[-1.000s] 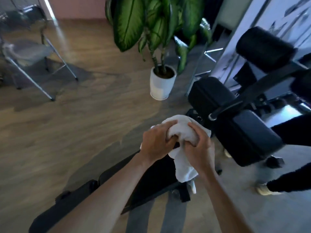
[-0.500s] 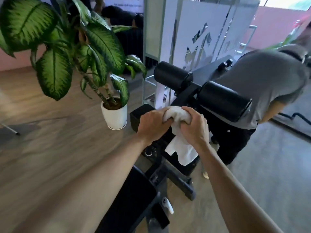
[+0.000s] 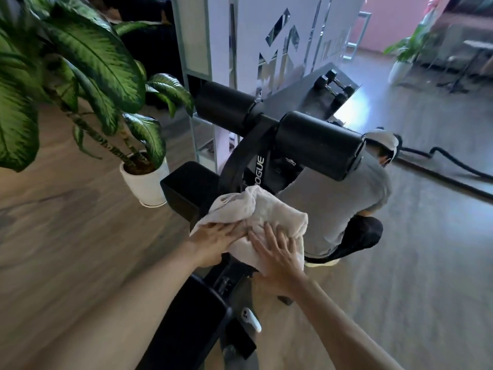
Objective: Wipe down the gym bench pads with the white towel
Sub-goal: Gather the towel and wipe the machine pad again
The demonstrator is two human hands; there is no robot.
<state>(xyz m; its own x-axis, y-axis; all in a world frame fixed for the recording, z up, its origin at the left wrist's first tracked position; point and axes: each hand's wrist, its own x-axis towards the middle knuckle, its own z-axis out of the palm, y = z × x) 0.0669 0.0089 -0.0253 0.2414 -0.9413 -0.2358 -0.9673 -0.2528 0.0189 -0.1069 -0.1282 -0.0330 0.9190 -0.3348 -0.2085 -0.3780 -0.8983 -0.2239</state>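
Note:
The white towel (image 3: pixel 262 206) lies bunched over a lower black pad of the gym bench, just below the curved frame. My left hand (image 3: pixel 214 236) lies flat on its left edge. My right hand (image 3: pixel 277 259) presses on its near side with fingers spread. Two black roller pads (image 3: pixel 225 105) (image 3: pixel 318 144) stick out above the towel. A square black pad (image 3: pixel 186 186) sits left of it. The long bench pad (image 3: pixel 184 327) runs toward me at the bottom, between my forearms.
A potted plant in a white pot (image 3: pixel 145 184) stands left of the bench. A person in a grey shirt (image 3: pixel 344 201) crouches right behind it. Dumbbells (image 3: pixel 333 86), a white partition (image 3: pixel 266 36) and black ropes (image 3: pixel 453 166) lie beyond.
Both hands went from gripping the bunched towel in the air to lying flat on it, lower, against the pad. The person behind has crouched lower.

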